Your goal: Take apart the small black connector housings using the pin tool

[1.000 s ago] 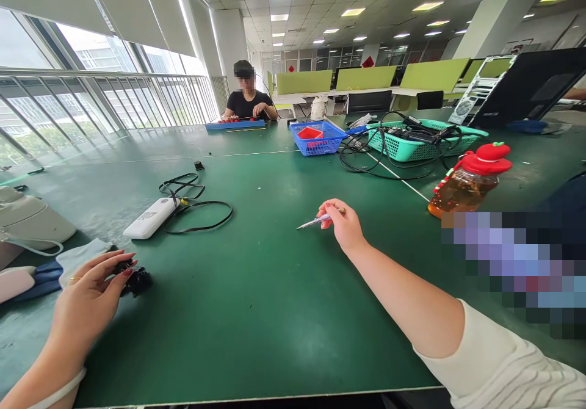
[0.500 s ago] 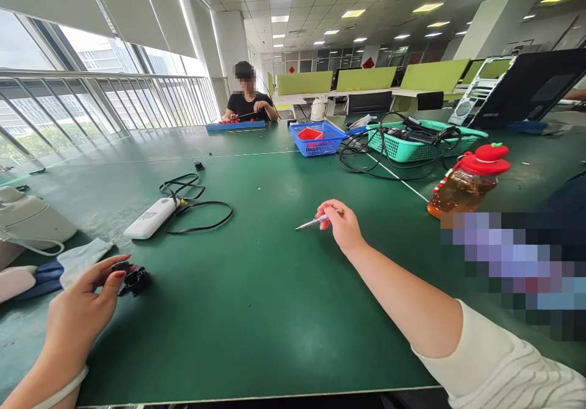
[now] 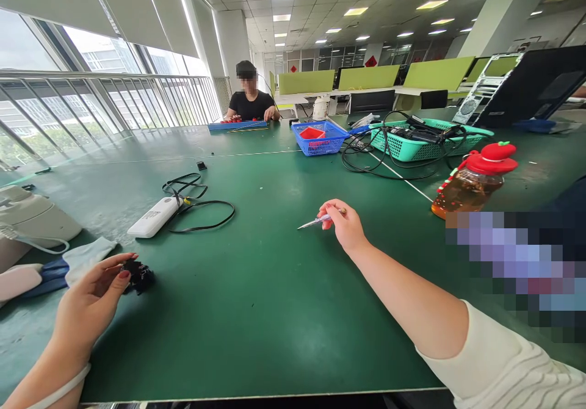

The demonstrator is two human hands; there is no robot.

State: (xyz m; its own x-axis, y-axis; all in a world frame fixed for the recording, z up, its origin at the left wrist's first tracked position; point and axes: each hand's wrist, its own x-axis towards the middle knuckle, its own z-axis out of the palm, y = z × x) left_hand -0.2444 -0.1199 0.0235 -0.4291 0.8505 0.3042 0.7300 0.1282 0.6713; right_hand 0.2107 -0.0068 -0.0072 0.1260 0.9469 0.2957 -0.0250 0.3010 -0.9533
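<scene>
My left hand (image 3: 89, 302) pinches a small black part (image 3: 138, 275) that rests on the green table (image 3: 256, 287) at the lower left. My right hand (image 3: 344, 224) is stretched out over the middle of the table and its fingers are closed round a thin silver screwdriver (image 3: 315, 220), whose tip points left just above the surface.
A white power bank (image 3: 154, 217) with a coiled black cable (image 3: 201, 204) lies left of centre. A blue basket (image 3: 319, 138) and a green basket (image 3: 423, 140) full of cables stand further back. A red-capped bottle (image 3: 473, 180) stands right. Another person sits at the far end.
My left hand has shifted slightly on the black part, fingers closing tighter. My right hand with the screwdriver has stayed almost still.
</scene>
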